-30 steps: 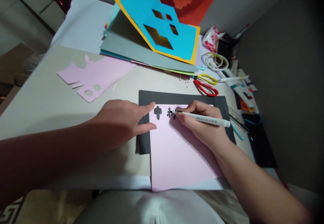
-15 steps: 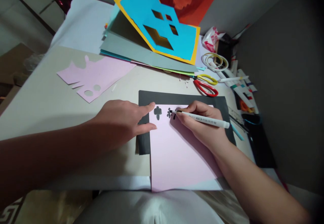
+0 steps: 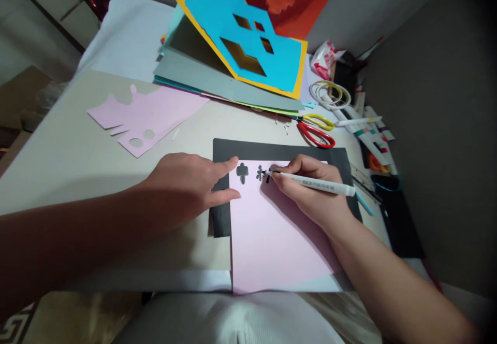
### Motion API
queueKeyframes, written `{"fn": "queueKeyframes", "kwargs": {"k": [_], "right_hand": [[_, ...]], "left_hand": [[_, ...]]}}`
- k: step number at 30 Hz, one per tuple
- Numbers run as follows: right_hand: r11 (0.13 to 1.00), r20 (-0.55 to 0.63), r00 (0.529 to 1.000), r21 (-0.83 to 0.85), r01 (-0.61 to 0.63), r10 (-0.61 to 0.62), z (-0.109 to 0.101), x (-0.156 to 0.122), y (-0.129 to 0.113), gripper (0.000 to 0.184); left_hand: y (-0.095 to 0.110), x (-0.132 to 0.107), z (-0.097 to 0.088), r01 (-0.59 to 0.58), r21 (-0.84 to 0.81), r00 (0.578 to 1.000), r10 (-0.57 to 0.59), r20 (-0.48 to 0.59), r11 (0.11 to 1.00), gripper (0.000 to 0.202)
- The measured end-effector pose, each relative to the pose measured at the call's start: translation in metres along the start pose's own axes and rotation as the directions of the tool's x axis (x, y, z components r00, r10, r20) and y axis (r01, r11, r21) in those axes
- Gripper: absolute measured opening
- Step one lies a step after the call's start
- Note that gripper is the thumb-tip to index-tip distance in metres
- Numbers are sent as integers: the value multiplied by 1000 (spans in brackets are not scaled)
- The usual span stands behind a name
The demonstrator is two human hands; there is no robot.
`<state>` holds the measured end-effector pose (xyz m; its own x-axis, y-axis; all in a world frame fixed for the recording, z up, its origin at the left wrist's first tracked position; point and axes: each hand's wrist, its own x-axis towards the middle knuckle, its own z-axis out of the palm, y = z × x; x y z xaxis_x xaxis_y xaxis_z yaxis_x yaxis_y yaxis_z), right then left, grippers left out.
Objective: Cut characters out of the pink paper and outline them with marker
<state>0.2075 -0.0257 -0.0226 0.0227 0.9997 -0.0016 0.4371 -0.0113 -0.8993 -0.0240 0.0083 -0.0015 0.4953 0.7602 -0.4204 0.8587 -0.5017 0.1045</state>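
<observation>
A pink sheet of paper (image 3: 264, 245) lies over a black sheet (image 3: 279, 150) in front of me. Small shapes show dark along its upper part, including a rounded cross shape (image 3: 242, 172) and a flower-like shape (image 3: 259, 173). My left hand (image 3: 194, 181) rests at the upper left edge of the pink sheet, thumb and index finger stretched apart, holding nothing. A white marker (image 3: 316, 182) is pinched in my right hand (image 3: 316, 194), its dark tip at the flower-like shape. Part of the shapes to the right is hidden by my fingers.
Scissors with red and yellow handles (image 3: 316, 137) lie beyond the black sheet. Pink scrap paper (image 3: 149, 113) is at left. Behind stand a blue and yellow cut-out card (image 3: 217, 7) and stacked coloured sheets (image 3: 229, 85). Tape rolls (image 3: 330, 95) and several markers (image 3: 368, 139) sit at right.
The marker in my right hand has shifted very slightly to the right, its tip still by the flower-like shape. My left hand has stayed in place.
</observation>
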Motion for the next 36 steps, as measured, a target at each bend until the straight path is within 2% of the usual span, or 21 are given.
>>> {"fn": "queueKeyframes", "kwargs": {"k": [3,10,16,22,36], "right_hand": [[1000,-12,1000,-11,-3,3,0,0,0,20],[1000,-9,1000,-8,-18,18,0,0,0,21],[1000,-11,1000,-9,-12,12,0,1,1,21],[1000,9,1000,-7,15,-15,-2,0,3,22],[1000,27,1000,16,12,-12,-1,0,1,19]], "left_hand": [[0,2,1,17,6,1000,-17,13,1000,68],[-1,2,6,13,-32,999,-14,-45,999,66],[-1,1,4,26,-48,1000,-26,-13,999,67],[0,1,4,21,-59,999,-22,-25,998,67],[0,2,7,40,-15,998,-41,-53,999,66]]}}
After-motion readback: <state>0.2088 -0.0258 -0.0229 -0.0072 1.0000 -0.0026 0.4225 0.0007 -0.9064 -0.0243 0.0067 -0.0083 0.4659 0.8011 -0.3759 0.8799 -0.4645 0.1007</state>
